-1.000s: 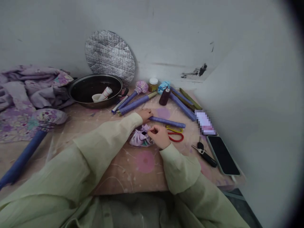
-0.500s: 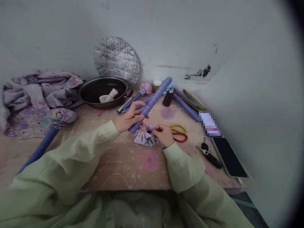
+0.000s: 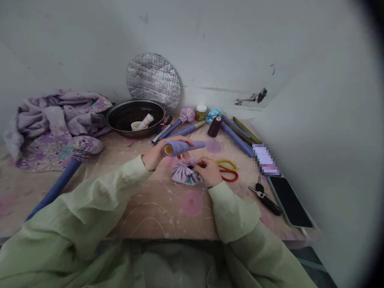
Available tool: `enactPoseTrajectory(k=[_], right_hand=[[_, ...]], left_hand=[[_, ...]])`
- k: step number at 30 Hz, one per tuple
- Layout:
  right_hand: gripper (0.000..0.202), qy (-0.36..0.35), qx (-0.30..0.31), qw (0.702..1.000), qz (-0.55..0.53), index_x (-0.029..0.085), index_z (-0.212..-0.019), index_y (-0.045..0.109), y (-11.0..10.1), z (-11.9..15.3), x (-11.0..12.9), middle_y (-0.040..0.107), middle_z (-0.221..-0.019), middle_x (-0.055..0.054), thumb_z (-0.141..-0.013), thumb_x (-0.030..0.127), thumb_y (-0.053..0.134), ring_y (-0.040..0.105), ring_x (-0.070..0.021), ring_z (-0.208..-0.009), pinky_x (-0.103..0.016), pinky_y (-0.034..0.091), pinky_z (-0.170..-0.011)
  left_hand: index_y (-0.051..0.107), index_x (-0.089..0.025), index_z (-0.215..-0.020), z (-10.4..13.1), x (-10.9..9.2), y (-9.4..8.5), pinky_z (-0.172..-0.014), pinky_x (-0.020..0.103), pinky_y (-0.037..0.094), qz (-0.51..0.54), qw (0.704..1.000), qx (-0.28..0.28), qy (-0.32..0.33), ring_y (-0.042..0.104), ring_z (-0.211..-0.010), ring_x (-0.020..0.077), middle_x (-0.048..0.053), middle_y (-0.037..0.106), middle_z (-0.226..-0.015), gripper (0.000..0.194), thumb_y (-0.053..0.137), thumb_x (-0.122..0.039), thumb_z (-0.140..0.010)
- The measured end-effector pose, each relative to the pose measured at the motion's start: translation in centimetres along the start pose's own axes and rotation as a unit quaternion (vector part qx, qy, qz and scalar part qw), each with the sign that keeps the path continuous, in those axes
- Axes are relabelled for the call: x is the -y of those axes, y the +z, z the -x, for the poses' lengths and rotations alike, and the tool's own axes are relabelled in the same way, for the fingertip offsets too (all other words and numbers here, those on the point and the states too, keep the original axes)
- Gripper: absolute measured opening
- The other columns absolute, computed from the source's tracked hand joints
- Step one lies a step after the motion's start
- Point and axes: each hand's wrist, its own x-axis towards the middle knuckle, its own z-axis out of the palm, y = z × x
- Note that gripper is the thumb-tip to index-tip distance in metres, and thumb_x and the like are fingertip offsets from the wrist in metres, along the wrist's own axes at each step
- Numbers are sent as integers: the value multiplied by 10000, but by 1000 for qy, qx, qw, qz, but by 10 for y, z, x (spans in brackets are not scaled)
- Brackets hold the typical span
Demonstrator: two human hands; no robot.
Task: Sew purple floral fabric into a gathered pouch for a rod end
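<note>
My left hand is closed around a purple-blue wrapped tube, whose round end faces me. Just below it on the table lies a gathered bundle of lilac floral fabric with a dark opening at its top. My right hand pinches the bundle's upper right edge, thumb and fingers together. Beside that hand, the yellow and red handles of a pair of scissors show; its blades are hidden. A dark thread spool stands behind the hands.
On the left lie crumpled floral cloth and a fabric-headed stick. A black pan holds a white cup. Behind are a jar and several wrapped sticks. Keys and a phone lie right.
My left hand has tipped the tube from a steep slant to nearly level, turning its near end toward me. My right hand stays pinched at the fabric bundle. The view has shifted slightly.
</note>
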Motion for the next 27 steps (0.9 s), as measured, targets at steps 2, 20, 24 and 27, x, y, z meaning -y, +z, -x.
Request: enactPoseTrajectory(k=[2, 20, 24, 27], right_hand=[[95, -7, 2, 1000, 7, 151, -624, 583, 0, 0, 0, 570, -539, 5, -642, 239, 552, 491, -102, -485, -217, 387, -490], [117, -98, 62, 991, 71, 166, -703, 654, -11, 1, 14, 490, -577, 19, -690, 185, 539, 432, -113, -545, -236, 351, -566], [94, -63, 44, 995, 66, 150, -659, 620, -9, 1, 8, 482, -539, 29, -665, 221, 559, 397, -104, -500, -227, 312, -506], [67, -41, 41, 997, 51, 149, -620, 600, -8, -1, 2, 504, -522, 33, -610, 211, 576, 413, -104, -500, -217, 307, -488]], left_hand=[[488, -144, -1130, 0, -5, 1, -696, 326, 456, -67, 998, 13, 6, 609, -780, 203, 86, 654, -827, 504, 418, -537, -822], [530, -166, -1156, -35, 80, -8, -822, 304, 444, -449, 893, 37, 7, 581, -918, 171, 69, 631, -1046, 429, 493, -89, -736], [474, -139, -1228, -43, 81, 1, -685, 253, 481, -340, 937, 83, -22, 596, -756, 134, 43, 649, -888, 503, 528, -119, -728], [432, -139, -1275, -39, 80, 6, -634, 249, 486, -280, 952, 114, -50, 582, -656, 122, 14, 643, -792, 630, 592, -112, -667]])
